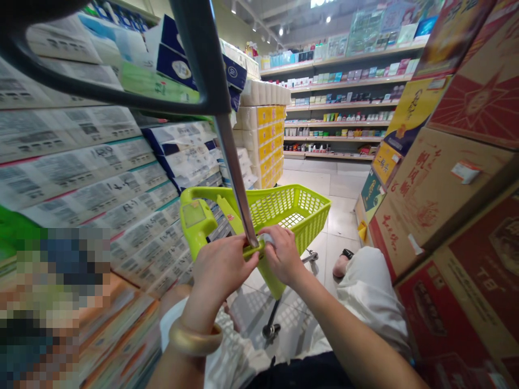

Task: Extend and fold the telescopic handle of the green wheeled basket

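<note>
Left hand point(223, 265) half-curls round smooth lime plastic point(252, 251) while right hand point(281, 254) pinches something white point(266, 237).

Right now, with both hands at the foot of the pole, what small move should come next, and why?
Probably rub the small whitish item, perhaps a cloth, gently over the green cart beside the metal pole: the right hand already holds it there, and the left hand is at the pole's foot, placed to steady it.
</note>
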Demonstrator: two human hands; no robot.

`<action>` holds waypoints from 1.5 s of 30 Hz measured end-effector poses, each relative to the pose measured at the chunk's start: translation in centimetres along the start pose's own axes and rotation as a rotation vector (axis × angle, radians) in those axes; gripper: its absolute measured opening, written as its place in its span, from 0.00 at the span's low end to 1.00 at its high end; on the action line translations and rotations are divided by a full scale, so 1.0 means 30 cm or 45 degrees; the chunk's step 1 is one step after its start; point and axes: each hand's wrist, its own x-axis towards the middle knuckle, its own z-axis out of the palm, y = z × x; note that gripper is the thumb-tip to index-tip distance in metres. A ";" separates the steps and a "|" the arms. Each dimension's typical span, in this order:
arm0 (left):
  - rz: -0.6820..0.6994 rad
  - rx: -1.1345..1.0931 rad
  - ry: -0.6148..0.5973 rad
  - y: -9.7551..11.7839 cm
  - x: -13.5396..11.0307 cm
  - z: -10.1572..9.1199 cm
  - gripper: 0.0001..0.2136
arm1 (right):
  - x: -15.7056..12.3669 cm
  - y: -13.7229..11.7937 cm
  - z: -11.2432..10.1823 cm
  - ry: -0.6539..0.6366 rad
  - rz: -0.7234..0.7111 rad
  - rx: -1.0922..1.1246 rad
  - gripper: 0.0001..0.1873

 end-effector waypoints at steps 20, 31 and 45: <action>-0.005 -0.028 -0.022 -0.006 -0.002 -0.004 0.16 | 0.001 -0.021 -0.002 -0.092 -0.014 -0.001 0.17; -0.040 -0.030 -0.056 0.004 0.000 -0.015 0.15 | 0.003 0.002 -0.009 -0.042 0.099 -0.069 0.17; -0.028 0.021 -0.092 -0.034 0.007 -0.020 0.17 | 0.009 0.027 -0.012 -0.046 0.137 -0.126 0.16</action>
